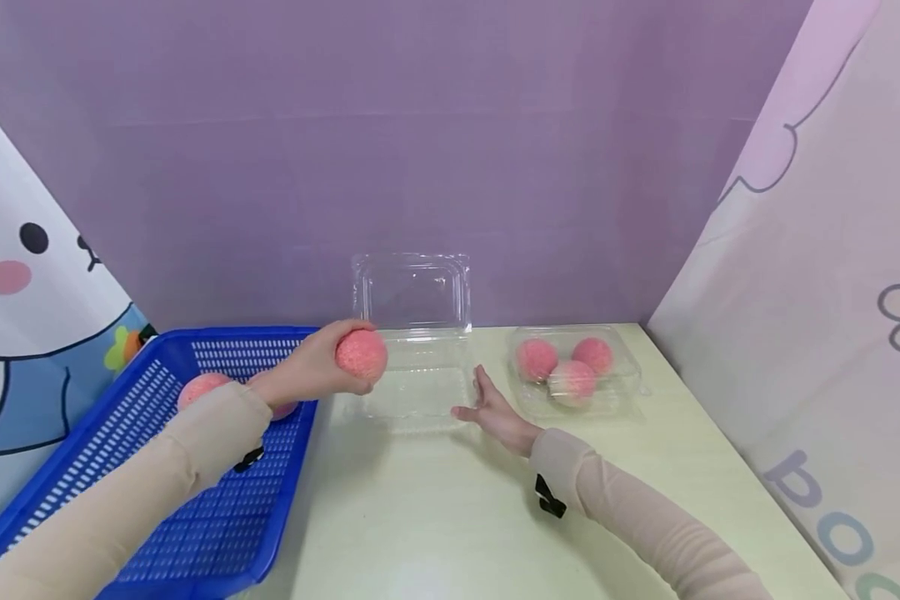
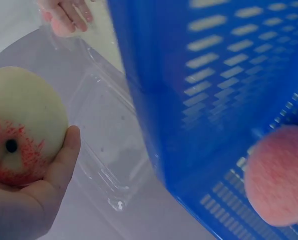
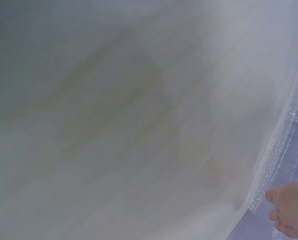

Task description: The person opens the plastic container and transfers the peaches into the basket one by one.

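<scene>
A pale yellow desk (image 1: 420, 525) carries a blue perforated plastic basket (image 1: 217, 533) at left, an open clear plastic container (image 1: 427, 383) far centre, another clear plastic box (image 1: 624, 367) right. The right hand (image 1: 501, 418) spreads its fingers beside the container; the left hand (image 1: 311, 364) grips a round pink-and-cream peach (image 1: 362, 356) over its left side.

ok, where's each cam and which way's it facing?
Head: on head, facing forward and down; left hand, right hand, sleeves show.
Left wrist: worn there, facing held pink ball and blue basket; both hands show.
Right wrist: worn there, facing mostly pale blurred surface; right hand at edge.
Head and left wrist share ball, basket, both hands.
</scene>
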### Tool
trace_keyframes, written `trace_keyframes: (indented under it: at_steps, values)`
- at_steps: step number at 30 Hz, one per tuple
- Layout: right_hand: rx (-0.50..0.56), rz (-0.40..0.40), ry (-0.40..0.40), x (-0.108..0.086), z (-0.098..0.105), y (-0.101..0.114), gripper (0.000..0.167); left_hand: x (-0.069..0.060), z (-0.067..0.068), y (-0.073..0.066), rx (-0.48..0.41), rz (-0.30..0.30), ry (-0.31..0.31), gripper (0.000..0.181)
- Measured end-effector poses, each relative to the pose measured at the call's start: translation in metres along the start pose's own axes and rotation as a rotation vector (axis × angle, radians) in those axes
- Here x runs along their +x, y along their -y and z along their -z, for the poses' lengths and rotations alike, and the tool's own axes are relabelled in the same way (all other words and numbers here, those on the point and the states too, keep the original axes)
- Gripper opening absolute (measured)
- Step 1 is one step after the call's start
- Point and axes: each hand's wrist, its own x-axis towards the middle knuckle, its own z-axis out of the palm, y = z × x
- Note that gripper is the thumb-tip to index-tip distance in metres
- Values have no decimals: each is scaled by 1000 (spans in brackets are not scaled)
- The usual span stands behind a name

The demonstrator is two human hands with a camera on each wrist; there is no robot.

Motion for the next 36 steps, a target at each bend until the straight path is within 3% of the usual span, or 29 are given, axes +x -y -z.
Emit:
trace_keyframes:
  at_steps: [6, 10, 17, 22, 28, 36]
  values:
    - [3, 2, 1, -1, 0, 0, 97, -15, 10, 11, 11, -42, 3, 78]
    - [1, 3, -1, -2, 1, 0, 97, -23, 15, 17, 98, -62, -14, 78]
    - [6, -5, -22, -4, 0, 0, 96, -36, 23, 29, 142, -82, -23, 76]
    - [11, -1, 5, -4, -2, 0, 98, -53, 31, 42, 151, -53, -12, 77]
    - [18, 1, 0, -3, -3, -2, 97, -64, 41, 55, 235, 5, 2, 79]
    - [15, -5, 3, -7, -4, 4, 96, -72, 59, 80, 227, -6, 33, 79]
